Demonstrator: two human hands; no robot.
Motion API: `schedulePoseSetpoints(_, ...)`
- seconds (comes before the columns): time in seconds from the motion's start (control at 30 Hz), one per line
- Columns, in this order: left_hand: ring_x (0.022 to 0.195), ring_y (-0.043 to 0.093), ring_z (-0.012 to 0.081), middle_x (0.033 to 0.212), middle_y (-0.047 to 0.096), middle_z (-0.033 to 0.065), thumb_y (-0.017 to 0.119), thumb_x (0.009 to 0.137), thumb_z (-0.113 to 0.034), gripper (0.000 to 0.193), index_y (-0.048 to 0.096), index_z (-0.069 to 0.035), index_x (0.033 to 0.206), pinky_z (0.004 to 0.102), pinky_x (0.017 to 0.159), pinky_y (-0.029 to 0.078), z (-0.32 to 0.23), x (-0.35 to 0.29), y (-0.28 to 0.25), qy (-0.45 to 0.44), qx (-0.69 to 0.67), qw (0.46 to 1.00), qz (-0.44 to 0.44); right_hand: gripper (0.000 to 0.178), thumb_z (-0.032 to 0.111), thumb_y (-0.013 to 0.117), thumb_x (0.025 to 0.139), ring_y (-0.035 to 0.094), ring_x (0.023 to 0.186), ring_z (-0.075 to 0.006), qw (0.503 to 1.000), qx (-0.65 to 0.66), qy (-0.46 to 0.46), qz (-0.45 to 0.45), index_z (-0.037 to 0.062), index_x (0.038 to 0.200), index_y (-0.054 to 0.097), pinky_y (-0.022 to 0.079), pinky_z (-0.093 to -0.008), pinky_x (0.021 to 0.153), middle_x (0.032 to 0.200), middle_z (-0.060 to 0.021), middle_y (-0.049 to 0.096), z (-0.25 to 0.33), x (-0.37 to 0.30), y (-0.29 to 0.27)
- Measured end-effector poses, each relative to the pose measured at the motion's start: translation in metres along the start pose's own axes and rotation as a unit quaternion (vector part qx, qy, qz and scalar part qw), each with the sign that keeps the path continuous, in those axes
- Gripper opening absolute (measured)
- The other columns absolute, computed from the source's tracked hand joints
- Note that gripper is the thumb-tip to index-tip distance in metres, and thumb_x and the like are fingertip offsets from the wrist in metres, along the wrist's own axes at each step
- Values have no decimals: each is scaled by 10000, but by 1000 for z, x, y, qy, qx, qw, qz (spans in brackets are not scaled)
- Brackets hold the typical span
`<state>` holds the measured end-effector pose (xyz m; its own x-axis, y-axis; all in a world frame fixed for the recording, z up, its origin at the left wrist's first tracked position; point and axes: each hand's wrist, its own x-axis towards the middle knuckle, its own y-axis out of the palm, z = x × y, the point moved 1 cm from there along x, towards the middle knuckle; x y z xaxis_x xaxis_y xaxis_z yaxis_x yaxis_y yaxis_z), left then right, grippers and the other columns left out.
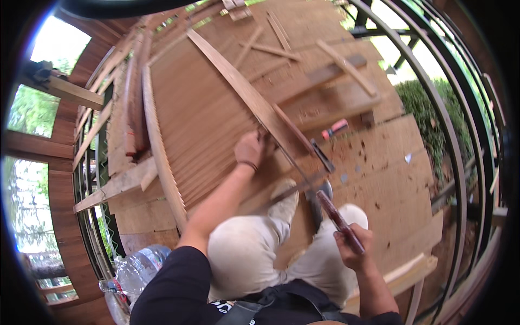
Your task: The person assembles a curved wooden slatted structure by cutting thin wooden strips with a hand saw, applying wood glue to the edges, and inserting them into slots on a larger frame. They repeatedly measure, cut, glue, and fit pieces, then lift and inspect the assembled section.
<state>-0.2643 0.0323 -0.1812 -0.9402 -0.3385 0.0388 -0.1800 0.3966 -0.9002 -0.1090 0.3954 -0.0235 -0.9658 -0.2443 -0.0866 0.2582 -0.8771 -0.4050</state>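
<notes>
My right hand (355, 246) is closed round the dark reddish-brown handle (340, 223) of a tool, held above my right knee. The tool's far end points up and left and is too smeared to name. My left hand (250, 149) is bent into a loose fist at the right side of a slatted wooden panel (197, 124). Its fingertips lie in shadow and blur beside a long pale board (233, 76), so what they grip cannot be made out. Past that board's near end lies a wooden piece with a black metal part (323, 157).
A red and black screwdriver (335, 129) lies right of the board. Beyond it are a thick timber block (330, 103) and several loose strips. Dark rounded timbers (138, 103) lie left of the panel. A clear plastic bottle (142, 268) stands at lower left. Metal railings (452, 130) curve along the right.
</notes>
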Motion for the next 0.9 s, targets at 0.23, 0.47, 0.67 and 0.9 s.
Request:
schedulePoseSetpoints(0.23,959,664,445,975,703,225,500,986,-500,481,706,-69,926,540,817,516,-18,-12,-32,-49,-20,998,37,163,90,781,843,603,517,-188,1000,4,-20,-10,32,787,638,471,-328,531,601,-104,608,-3,13,20)
schedulePoseSetpoints(0.47,992,660,449,1024,701,242,420,998,-586,588,718,-79,975,561,852,507,-24,-3,-28,-19,-26,999,8,115,107,759,853,631,595,-185,996,-72,-53,-22,34,841,671,488,-337,579,679,-109,645,14,31,14)
schedulePoseSetpoints(0.67,967,665,449,1009,708,235,449,1002,-560,546,724,-89,993,545,826,518,-7,-4,-14,-43,-13,999,23,227,64,728,863,480,539,-116,998,47,49,-1,28,715,559,387,-303,511,587,-28,518,-8,-3,3)
schedulePoseSetpoints(0.9,981,679,409,1000,724,188,487,999,-492,453,714,-108,918,520,833,528,-35,-7,-30,-48,-30,997,43,130,24,755,837,566,514,-178,998,45,33,-11,13,794,633,447,-320,523,596,-93,588,-3,34,26)
